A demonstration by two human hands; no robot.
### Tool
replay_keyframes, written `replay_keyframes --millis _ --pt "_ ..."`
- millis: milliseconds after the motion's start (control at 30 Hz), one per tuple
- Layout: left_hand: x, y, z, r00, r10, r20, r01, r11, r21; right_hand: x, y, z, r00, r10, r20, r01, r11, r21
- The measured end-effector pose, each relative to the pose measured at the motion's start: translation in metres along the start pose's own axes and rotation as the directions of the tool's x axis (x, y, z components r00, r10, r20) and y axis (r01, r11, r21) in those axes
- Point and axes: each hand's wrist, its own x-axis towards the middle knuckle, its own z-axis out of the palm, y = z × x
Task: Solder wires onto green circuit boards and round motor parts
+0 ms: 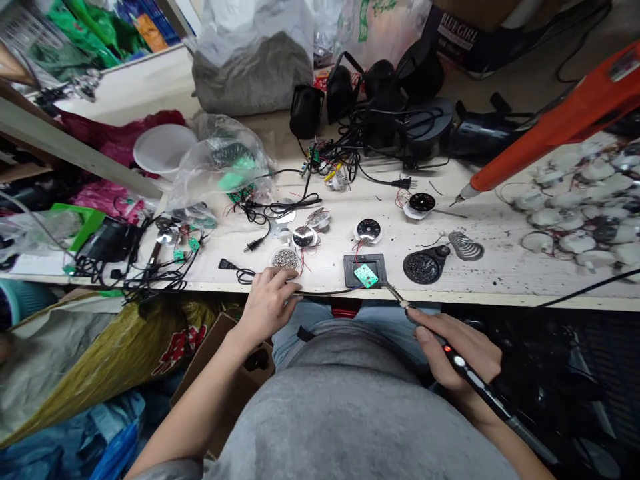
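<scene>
My right hand (455, 347) grips a soldering iron (475, 380) with a lit red light on its black handle. Its tip reaches the right edge of a small black tray (350, 270), close to a green circuit board (367, 275) lying there. Thin red wires run from the board to a round black disc with a white rim (369, 230) just behind. By the table's front edge, my left hand (270, 300) rests with fingers loosely bent and slightly apart. Its fingertips touch or overlap the near side of a small dish of tiny metal pieces (285, 259).
An orange electric screwdriver (545, 133) hangs at upper right, above many white round parts (585, 207). A black holder with a coiled spring (425, 265) stands right of the tray. Tangled black cables (350, 153) and black housings lie behind; a clear plastic bag (220, 157) is at left.
</scene>
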Motion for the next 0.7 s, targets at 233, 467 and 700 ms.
replay_keyframes --millis 233,467,700 --pt "-0.005 -0.006 0.002 0.994 0.004 -0.107 -0.008 0.999 -0.037 0.006 -0.004 0.001 0.999 -0.017 -0.033 0.017 1.0 0.009" --pt "0.003 -0.019 -0.015 0.974 0.141 -0.18 -0.155 0.986 -0.069 0.007 -0.011 -0.011 0.99 0.133 -0.033 -0.133 0.991 0.012" --pt "0.031 -0.01 -0.049 0.95 0.252 -0.184 -0.277 0.953 -0.122 0.008 -0.007 -0.016 0.993 0.093 -0.077 -0.091 0.995 0.027"
